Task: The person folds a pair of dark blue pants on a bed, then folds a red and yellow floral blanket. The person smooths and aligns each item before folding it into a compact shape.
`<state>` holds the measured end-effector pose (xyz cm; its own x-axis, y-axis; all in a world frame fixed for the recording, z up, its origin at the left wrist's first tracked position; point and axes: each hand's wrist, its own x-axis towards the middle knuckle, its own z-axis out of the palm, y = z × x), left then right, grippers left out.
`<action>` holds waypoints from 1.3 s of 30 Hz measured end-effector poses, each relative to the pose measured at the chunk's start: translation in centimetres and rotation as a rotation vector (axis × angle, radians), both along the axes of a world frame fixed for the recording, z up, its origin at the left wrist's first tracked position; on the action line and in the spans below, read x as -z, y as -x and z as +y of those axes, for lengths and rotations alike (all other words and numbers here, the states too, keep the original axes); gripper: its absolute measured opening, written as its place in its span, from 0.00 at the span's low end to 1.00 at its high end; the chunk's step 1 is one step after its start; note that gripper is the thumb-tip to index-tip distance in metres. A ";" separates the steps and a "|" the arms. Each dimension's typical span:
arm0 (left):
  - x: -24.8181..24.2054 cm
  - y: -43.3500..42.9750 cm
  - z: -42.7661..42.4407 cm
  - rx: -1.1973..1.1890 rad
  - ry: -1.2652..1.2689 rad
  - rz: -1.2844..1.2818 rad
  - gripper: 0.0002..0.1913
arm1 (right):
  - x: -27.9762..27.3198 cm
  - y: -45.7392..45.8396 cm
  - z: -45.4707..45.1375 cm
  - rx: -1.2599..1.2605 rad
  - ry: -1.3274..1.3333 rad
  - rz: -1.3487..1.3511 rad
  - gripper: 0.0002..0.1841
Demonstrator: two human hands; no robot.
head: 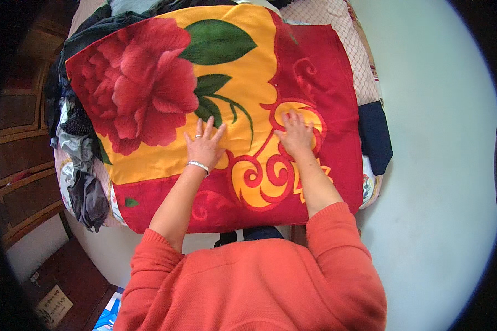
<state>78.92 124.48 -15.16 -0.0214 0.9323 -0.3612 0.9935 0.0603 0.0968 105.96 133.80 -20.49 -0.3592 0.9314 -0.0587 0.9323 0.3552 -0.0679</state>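
A red and yellow blanket (232, 153), printed with a large red peony and green leaves, lies spread out in front of me. My left hand (206, 142) rests palm down near the printed stem, fingers apart, with a ring and a silver bracelet on it. To its right, my right hand (297, 134) lies flat on the yellow scroll pattern near the red border, its fingers also spread. Neither hand grips the cloth. The blanket's near edge hangs close to my body, and its far left corner overlaps dark clothes.
Under the blanket is a bed with a pale patterned cover (321, 14). Crumpled grey and black clothes (89, 198) lie along its left side. A folded navy garment (375, 138) sits at the right edge. Wooden cabinets (18, 145) stand left; a pale wall or floor surface (430, 165) lies right.
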 end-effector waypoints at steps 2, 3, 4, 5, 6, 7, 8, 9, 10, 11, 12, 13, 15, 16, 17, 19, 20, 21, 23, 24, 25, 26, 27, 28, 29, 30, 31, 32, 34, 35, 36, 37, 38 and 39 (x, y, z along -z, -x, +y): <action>-0.4 -0.1 1.4 -0.065 0.108 0.039 0.41 | 0.1 -1.9 1.9 0.129 -0.024 0.070 0.25; -0.5 -0.4 2.1 -0.048 0.022 0.019 0.41 | 0.3 -2.6 3.1 0.178 0.002 0.141 0.22; -0.5 -0.7 2.8 -0.036 -0.050 -0.004 0.41 | 0.6 -2.8 4.3 0.239 0.041 0.206 0.20; -0.5 -1.2 3.5 -0.038 -0.071 -0.031 0.41 | 1.1 -2.5 5.3 0.206 -0.010 0.378 0.18; -0.5 -1.5 4.3 0.084 -0.186 0.019 0.42 | 1.7 -1.8 6.3 0.185 -0.048 0.543 0.16; -0.3 -2.2 5.2 0.136 -0.132 0.023 0.42 | 2.2 -0.9 7.0 0.215 -0.037 0.681 0.15; -0.1 -2.8 6.2 0.189 -0.081 0.029 0.42 | 2.8 0.2 7.5 0.168 -0.063 0.827 0.16; 0.1 -3.2 7.0 0.242 -0.050 0.033 0.43 | 3.2 1.3 7.9 0.180 -0.043 0.851 0.17; 0.3 -3.6 7.6 0.197 0.032 0.059 0.43 | 3.6 2.4 8.4 0.192 -0.019 0.878 0.18; 0.5 -3.6 8.1 0.190 0.071 0.072 0.43 | 3.9 3.3 8.7 0.219 0.028 0.903 0.18; 0.7 -3.6 8.5 0.186 0.102 0.077 0.43 | 4.1 3.9 8.9 0.247 0.032 0.896 0.19; 1.0 -3.6 8.6 0.178 0.136 0.079 0.44 | 4.1 4.4 9.1 0.288 0.061 0.883 0.21; 1.5 -3.5 8.7 0.186 0.146 0.080 0.44 | 4.0 5.0 9.4 0.306 0.045 0.730 0.23; 1.7 -3.4 8.8 0.183 0.158 0.078 0.44 | 3.8 5.1 9.6 0.280 -0.002 0.591 0.24; 1.9 -3.3 8.9 0.188 0.163 0.078 0.44 | 3.7 5.1 9.8 0.248 -0.033 0.454 0.26; 2.2 -3.2 9.0 0.184 0.181 0.060 0.44 | 3.3 4.7 10.5 0.319 -0.022 0.340 0.26; 2.2 -3.1 9.2 0.191 0.185 0.063 0.44 | 3.1 4.3 11.1 0.351 -0.010 0.282 0.26; 2.2 -3.1 9.3 0.192 0.186 0.054 0.44 | 2.9 3.9 11.7 0.406 -0.001 0.285 0.26; 2.1 -2.9 9.4 0.192 0.197 0.034 0.43 | 2.5 3.5 13.1 0.508 0.020 0.292 0.26; 2.0 -2.9 9.5 0.191 0.207 0.025 0.44 | 2.2 3.4 14.1 0.519 -0.078 0.332 0.25; 1.8 -2.8 9.5 0.188 0.210 0.014 0.44 | 1.8 3.6 15.1 0.528 -0.175 0.375 0.24; 1.6 -2.7 9.4 0.219 0.164 0.028 0.42 | 1.4 4.4 16.0 0.584 -0.198 0.399 0.24; 1.4 -2.5 9.4 0.196 0.116 -0.023 0.41 | 0.9 5.6 16.9 0.367 -0.343 0.500 0.25; 1.1 -2.2 9.5 0.177 0.070 -0.072 0.40 | 0.1 6.8 18.1 0.199 -0.418 0.579 0.25; 0.9 -1.8 9.6 0.161 0.025 -0.122 0.39 | -0.8 8.1 19.2 0.033 -0.494 0.653 0.26; 0.6 -1.3 9.7 0.116 -0.115 -0.124 0.39 | -1.6 9.9 20.2 -0.026 -0.511 0.670 0.28; 0.3 -0.8 9.9 0.072 -0.255 -0.126 0.38 | -2.5 11.9 21.1 -0.099 -0.545 0.682 0.30; 0.1 -0.2 10.2 0.029 -0.396 -0.128 0.38 | -3.3 13.8 22.1 -0.134 -0.537 0.701 0.32; -0.3 1.1 10.7 -0.104 -0.564 -0.148 0.38 | -4.8 16.9 23.7 -0.240 -0.561 0.732 0.35; -0.5 1.8 10.8 -0.110 -0.524 -0.162 0.38 | -5.3 17.9 24.2 -0.245 -0.518 0.668 0.36; -0.6 2.4 10.9 -0.115 -0.503 -0.187 0.39 | -5.9 18.9 24.5 -0.258 -0.484 0.607 0.37; -0.7 3.0 10.9 -0.124 -0.475 -0.211 0.39 | -6.4 19.8 24.9 -0.244 -0.400 0.489 0.38; -0.7 3.3 10.6 -0.100 -0.469 -0.223 0.39 | -6.9 20.4 25.1 -0.259 -0.354 0.380 0.39; -0.7 3.5 10.4 -0.122 -0.461 -0.243 0.39 | -7.5 20.7 25.4 -0.291 -0.346 0.358 0.39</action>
<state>75.39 134.84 -14.45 -0.1061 0.9914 0.0769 0.9274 0.0707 0.3673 85.23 159.17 -13.02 -0.5449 0.7344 0.4047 0.7330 0.6516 -0.1953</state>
